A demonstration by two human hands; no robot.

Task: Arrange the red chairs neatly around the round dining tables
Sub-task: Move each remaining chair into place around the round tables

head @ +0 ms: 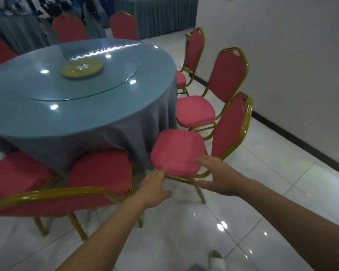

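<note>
A red chair (pixel 177 151) with a gold frame stands at the near right side of the round dining table (pixel 27 106), its back toward the wall. My left hand (pixel 155 185) reaches its fingertips to the seat's near left corner, fingers straight. Open too, my right hand (pixel 218 176) lays its fingers on the seat's near right edge. A second red chair (pixel 100 171) sits to the left with its curved back nearest me. Several more red chairs ring the table, one of them (pixel 195 112) just beyond the chair I touch.
The table has a blue-grey cloth and a glass turntable (pixel 82 67). A white wall (pixel 292 55) with a dark skirting runs along the right. Glossy white floor tiles (pixel 204 231) spread below my arms. Draped tables stand at the back. My foot (pixel 216 260) shows at the bottom.
</note>
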